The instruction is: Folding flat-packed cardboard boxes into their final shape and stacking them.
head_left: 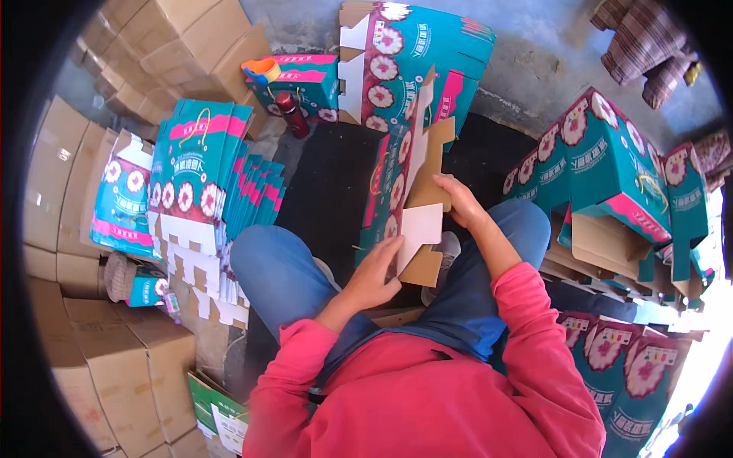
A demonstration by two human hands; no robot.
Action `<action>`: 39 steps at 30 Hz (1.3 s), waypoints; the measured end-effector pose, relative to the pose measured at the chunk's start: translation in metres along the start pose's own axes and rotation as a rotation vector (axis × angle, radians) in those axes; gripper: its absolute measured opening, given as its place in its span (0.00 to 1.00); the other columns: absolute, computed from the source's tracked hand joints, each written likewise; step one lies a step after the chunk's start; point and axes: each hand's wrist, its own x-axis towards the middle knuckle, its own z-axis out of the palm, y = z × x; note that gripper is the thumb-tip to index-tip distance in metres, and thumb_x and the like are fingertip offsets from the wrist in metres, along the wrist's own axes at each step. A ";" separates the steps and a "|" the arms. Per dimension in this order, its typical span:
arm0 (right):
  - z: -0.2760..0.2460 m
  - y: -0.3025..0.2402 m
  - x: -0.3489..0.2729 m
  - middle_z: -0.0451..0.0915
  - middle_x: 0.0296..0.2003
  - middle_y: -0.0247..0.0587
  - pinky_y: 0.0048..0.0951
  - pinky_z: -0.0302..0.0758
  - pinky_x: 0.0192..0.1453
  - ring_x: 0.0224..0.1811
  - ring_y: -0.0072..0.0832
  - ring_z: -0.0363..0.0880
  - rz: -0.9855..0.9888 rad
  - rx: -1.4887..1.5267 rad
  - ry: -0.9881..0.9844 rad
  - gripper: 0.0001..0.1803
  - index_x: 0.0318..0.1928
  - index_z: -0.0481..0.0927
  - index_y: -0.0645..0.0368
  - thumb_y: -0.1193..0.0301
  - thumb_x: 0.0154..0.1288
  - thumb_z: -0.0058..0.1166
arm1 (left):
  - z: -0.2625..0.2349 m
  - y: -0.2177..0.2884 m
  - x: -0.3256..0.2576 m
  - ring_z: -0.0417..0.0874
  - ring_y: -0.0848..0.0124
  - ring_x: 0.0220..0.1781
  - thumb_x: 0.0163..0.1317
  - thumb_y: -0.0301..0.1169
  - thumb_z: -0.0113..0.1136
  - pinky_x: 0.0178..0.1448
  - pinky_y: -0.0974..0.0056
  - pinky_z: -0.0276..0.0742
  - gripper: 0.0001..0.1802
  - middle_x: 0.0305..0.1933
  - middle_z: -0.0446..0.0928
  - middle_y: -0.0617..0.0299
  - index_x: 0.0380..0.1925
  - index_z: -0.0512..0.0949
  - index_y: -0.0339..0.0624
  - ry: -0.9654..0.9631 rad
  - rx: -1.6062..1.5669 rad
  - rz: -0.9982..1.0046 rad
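Note:
A teal, pink and maroon cardboard gift box [376, 210], partly folded, stands upright between my knees with its brown inner side and flaps showing. My left hand [372, 275] grips its near edge, the thumb bent and the fingers against the white flap [420, 227]. On the other side, my right hand [462, 202] pinches a brown flap [437, 149] of the same box. Part of each hand's fingers is hidden behind the cardboard.
Flat printed cartons [187, 172] are stacked at left, beside piled brown cartons [114, 366]. Formed teal boxes [618, 172] stand at right. A red flask [292, 114] stands ahead near a box [317, 80] topped by an orange-and-blue object [263, 70]. Plaid fabric [641, 46] shows at far right.

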 end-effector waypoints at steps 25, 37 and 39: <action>0.005 0.017 0.014 0.79 0.56 0.44 0.34 0.73 0.65 0.59 0.32 0.79 -0.034 -0.158 -0.155 0.24 0.64 0.71 0.66 0.64 0.75 0.50 | -0.019 -0.022 0.084 0.85 0.43 0.46 0.69 0.44 0.54 0.50 0.42 0.79 0.21 0.43 0.83 0.40 0.50 0.74 0.37 0.320 0.116 -0.481; 0.041 0.022 0.018 0.81 0.53 0.42 0.32 0.76 0.60 0.55 0.30 0.81 0.014 -0.049 -0.132 0.23 0.62 0.74 0.63 0.60 0.76 0.50 | -0.008 -0.049 0.070 0.84 0.46 0.43 0.69 0.35 0.54 0.47 0.44 0.80 0.14 0.42 0.80 0.44 0.49 0.72 0.38 0.479 0.138 -0.417; 0.040 0.025 0.021 0.81 0.54 0.41 0.34 0.76 0.62 0.56 0.30 0.80 -0.036 -0.043 -0.157 0.24 0.62 0.75 0.62 0.57 0.76 0.51 | -0.010 -0.050 0.068 0.84 0.46 0.44 0.69 0.35 0.54 0.47 0.44 0.80 0.14 0.43 0.80 0.44 0.49 0.73 0.38 0.504 0.136 -0.421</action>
